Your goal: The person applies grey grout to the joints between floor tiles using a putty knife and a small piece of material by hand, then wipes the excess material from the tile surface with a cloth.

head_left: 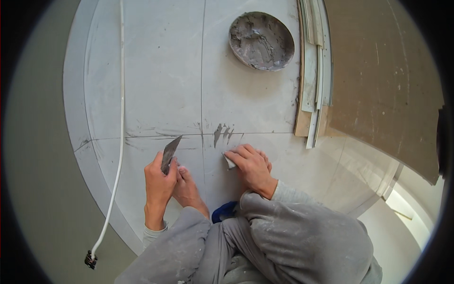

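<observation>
My left hand (160, 180) grips a flat metal scraper (170, 152) smeared with grey, its blade pointing up and right over the light floor tiles (161, 71). My right hand (250, 168) is closed on a small whitish piece (228, 160), perhaps a cloth or sponge, low over the tiles. Between and beyond my hands, grey smears (222, 134) lie along the crossing of two tile joints. Farther forward stands a round bowl (261, 41) with grey paste inside. My bare foot shows behind my left hand.
A white cable (119, 156) runs down the left, ending in a dark connector (91, 259) near the grey left edge. Stacked narrow strips (312, 71) lie at the right beside a large brown board (378, 80). My grey-trousered knees fill the bottom, with a blue object (222, 212) between them.
</observation>
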Tool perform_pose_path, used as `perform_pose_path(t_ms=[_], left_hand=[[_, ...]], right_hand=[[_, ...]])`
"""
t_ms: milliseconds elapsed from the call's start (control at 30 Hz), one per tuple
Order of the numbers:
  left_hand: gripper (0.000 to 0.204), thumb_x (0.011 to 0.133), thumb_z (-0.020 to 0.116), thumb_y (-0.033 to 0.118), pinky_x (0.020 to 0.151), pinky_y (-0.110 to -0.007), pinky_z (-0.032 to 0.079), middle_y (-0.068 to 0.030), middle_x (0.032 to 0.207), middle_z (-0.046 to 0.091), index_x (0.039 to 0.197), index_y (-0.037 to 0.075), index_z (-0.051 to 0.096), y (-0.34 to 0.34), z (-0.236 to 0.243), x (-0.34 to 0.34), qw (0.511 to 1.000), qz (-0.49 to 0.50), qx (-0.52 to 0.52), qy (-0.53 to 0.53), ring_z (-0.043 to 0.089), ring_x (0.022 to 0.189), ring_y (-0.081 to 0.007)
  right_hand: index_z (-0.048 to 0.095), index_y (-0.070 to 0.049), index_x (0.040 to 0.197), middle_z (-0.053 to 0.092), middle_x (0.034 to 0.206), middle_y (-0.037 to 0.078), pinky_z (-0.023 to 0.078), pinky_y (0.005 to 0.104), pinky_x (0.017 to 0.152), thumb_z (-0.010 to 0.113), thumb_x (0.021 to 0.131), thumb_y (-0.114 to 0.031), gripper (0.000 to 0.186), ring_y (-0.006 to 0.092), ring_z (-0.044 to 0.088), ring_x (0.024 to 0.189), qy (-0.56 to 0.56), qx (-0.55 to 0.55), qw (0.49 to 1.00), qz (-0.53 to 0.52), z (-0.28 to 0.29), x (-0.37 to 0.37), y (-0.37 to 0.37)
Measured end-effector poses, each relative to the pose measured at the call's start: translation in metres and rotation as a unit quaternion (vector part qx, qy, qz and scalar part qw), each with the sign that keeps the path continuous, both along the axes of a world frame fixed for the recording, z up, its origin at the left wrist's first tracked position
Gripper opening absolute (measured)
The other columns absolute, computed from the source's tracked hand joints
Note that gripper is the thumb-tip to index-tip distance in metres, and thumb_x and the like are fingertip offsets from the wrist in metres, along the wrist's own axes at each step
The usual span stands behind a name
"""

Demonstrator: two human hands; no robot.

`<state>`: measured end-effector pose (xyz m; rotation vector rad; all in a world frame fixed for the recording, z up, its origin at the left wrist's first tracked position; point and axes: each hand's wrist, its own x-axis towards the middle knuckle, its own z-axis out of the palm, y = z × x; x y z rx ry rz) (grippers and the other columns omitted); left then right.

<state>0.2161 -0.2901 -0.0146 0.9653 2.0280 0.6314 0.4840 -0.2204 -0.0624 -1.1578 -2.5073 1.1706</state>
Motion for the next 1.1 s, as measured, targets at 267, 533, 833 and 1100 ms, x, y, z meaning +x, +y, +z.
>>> perform_pose_path(t_ms=[267, 533, 833, 1100], left_hand=[[0.012, 0.094, 0.066, 0.006, 0.060, -0.034, 0.051, -0.0147, 0.076, 0.070, 0.101, -0.004, 0.064, 0.032, -0.010, -0.003, 0.998, -0.037, -0.036, -0.037, 0.068, 0.063, -0.0235], [0.014, 0.093, 0.067, 0.005, 0.063, -0.033, 0.052, -0.0126, 0.077, 0.072, 0.104, -0.003, 0.065, 0.044, -0.008, 0.000, 0.998, -0.040, -0.052, -0.021, 0.068, 0.066, -0.0201], [0.015, 0.094, 0.067, 0.005, 0.065, -0.032, 0.052, -0.0136, 0.078, 0.072, 0.106, -0.004, 0.065, 0.059, -0.013, 0.014, 0.994, -0.077, -0.077, -0.030, 0.068, 0.067, -0.0207], [0.017, 0.093, 0.067, 0.003, 0.065, -0.033, 0.053, -0.0143, 0.079, 0.072, 0.108, -0.004, 0.065, 0.062, -0.010, 0.020, 0.993, -0.092, -0.063, -0.034, 0.071, 0.070, -0.0224]], right_hand=[[0.067, 0.000, 0.120, 0.064, 0.114, 0.013, 0.052, 0.0409, 0.090, 0.062, 0.072, 0.009, 0.050, 0.0337, 0.059, 0.105, 0.004, 0.011, 0.998, -0.063, -0.004, 0.018, 0.008], [0.069, -0.003, 0.117, 0.065, 0.111, 0.010, 0.052, 0.0394, 0.091, 0.064, 0.067, 0.013, 0.053, 0.0329, 0.061, 0.106, -0.037, 0.056, 0.986, -0.154, 0.000, 0.040, 0.038], [0.073, -0.004, 0.112, 0.066, 0.108, 0.011, 0.053, 0.0404, 0.087, 0.058, 0.065, 0.015, 0.052, 0.0327, 0.061, 0.106, -0.031, 0.077, 0.970, -0.229, -0.003, 0.059, 0.045], [0.073, -0.002, 0.113, 0.067, 0.106, 0.013, 0.053, 0.0414, 0.086, 0.059, 0.064, 0.014, 0.053, 0.0347, 0.062, 0.102, 0.002, 0.060, 0.959, -0.277, 0.002, 0.062, 0.029]])
